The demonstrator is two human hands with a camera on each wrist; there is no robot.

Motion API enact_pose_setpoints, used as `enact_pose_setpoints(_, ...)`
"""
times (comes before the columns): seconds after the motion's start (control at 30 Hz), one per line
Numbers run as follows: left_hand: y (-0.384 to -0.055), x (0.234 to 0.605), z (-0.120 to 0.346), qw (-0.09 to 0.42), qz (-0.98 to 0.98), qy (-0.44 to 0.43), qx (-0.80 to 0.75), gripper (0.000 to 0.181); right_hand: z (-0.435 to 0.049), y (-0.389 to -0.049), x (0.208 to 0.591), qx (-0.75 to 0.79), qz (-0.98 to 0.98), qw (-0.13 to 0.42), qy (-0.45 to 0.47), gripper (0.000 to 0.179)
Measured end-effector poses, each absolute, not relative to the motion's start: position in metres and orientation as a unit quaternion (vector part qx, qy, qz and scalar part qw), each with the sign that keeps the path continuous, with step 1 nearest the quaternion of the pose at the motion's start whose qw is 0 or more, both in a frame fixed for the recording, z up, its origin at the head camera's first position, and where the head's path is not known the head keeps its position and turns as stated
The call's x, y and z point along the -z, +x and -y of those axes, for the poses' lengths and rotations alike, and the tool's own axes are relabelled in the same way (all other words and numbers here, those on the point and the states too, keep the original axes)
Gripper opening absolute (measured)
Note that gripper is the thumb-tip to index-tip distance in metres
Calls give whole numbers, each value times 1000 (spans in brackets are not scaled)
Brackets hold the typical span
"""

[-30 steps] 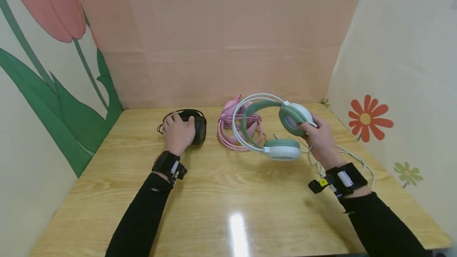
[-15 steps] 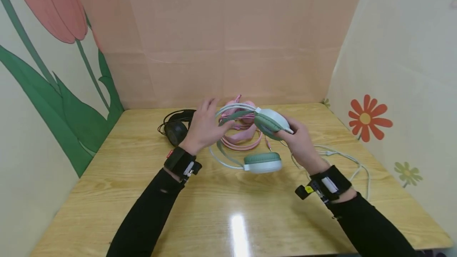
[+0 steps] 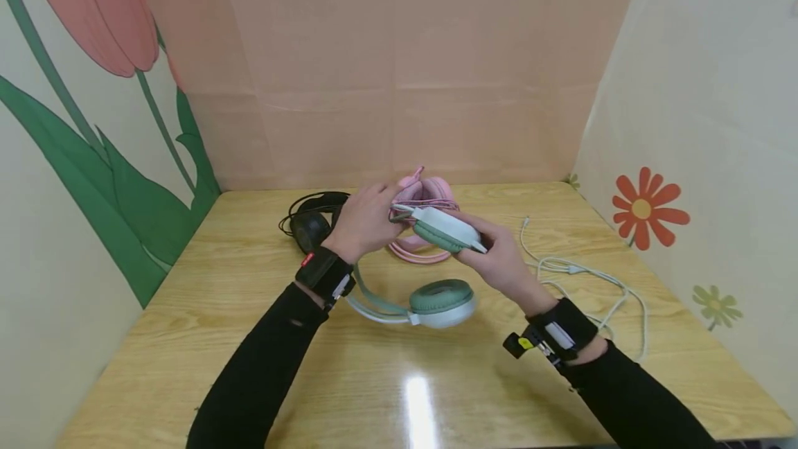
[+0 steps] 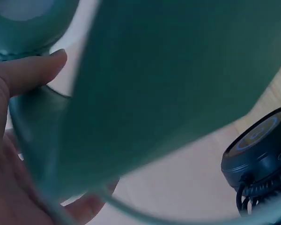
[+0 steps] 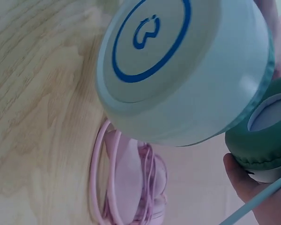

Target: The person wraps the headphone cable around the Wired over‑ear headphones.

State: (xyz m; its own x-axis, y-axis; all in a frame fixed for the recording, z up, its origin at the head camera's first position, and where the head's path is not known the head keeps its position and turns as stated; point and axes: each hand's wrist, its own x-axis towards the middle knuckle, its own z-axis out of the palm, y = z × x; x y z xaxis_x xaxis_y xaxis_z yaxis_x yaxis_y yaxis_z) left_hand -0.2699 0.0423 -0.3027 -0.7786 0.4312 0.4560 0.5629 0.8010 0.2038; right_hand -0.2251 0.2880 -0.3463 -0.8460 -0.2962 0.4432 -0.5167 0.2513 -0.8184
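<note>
Headphones [image 3: 442, 303] mid-reposition, we reckon: left hand [image 3: 369, 220] curled round the band [image 4: 178, 93], right hand [image 3: 499, 255] gripping a cup [image 3: 445, 227]; next move probably wants steady fingers.

From the head: looks forward and down across the pale wooden table [image 3: 368, 380], far enough back to take in near, far and side edges. From the left wrist: peers past the left hand [image 4: 18, 140], almost against a blurred green padded headband [image 4: 168, 84], toward black round-cupped headphones [image 4: 255, 152]. From the right wrist: looks with the table tipped sideways, close against a round white earcup [image 5: 178, 70] with a blue ring. Shares the black headphones between head and left wrist, the coiled pink corded headphones [image 5: 131, 178] between head and right wrist.
</note>
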Motion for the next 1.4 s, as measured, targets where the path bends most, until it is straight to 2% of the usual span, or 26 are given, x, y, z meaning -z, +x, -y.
enact_pose_setpoints(0.17, -272, 300, -41, 150, 941, -254, 167, 66, -274, -205, 329, -530, 780, 127, 307, 59)
enact_pose_setpoints(0.4, -268, 294, -37, 89, 946, -273, 151, 10, -273, -204, 332, -517, 765, 148, 354, 62)
enact_pose_setpoints(0.47, -267, 292, -35, 66, 943, -283, 161, 5, -272, -204, 333, -515, 756, 155, 372, 61)
enact_pose_setpoints(0.6, -268, 292, -31, 21, 934, -302, 191, 11, -272, -204, 334, -509, 743, 171, 400, 60)
enact_pose_setpoints(0.77, -267, 294, -27, -21, 919, -309, 246, 8, -271, -202, 334, -498, 741, 180, 413, 60)
enact_pose_setpoints(0.87, -265, 295, -26, -17, 913, -311, 264, 6, -271, -202, 333, -489, 746, 180, 415, 60)
enact_pose_setpoints(1.1, -266, 305, -26, 10, 905, -315, 285, 16, -272, -203, 328, -466, 755, 168, 430, 62)
enact_pose_setpoints(1.4, -264, 307, -26, 17, 919, -282, 274, 25, -271, -205, 324, -455, 758, 156, 442, 62)
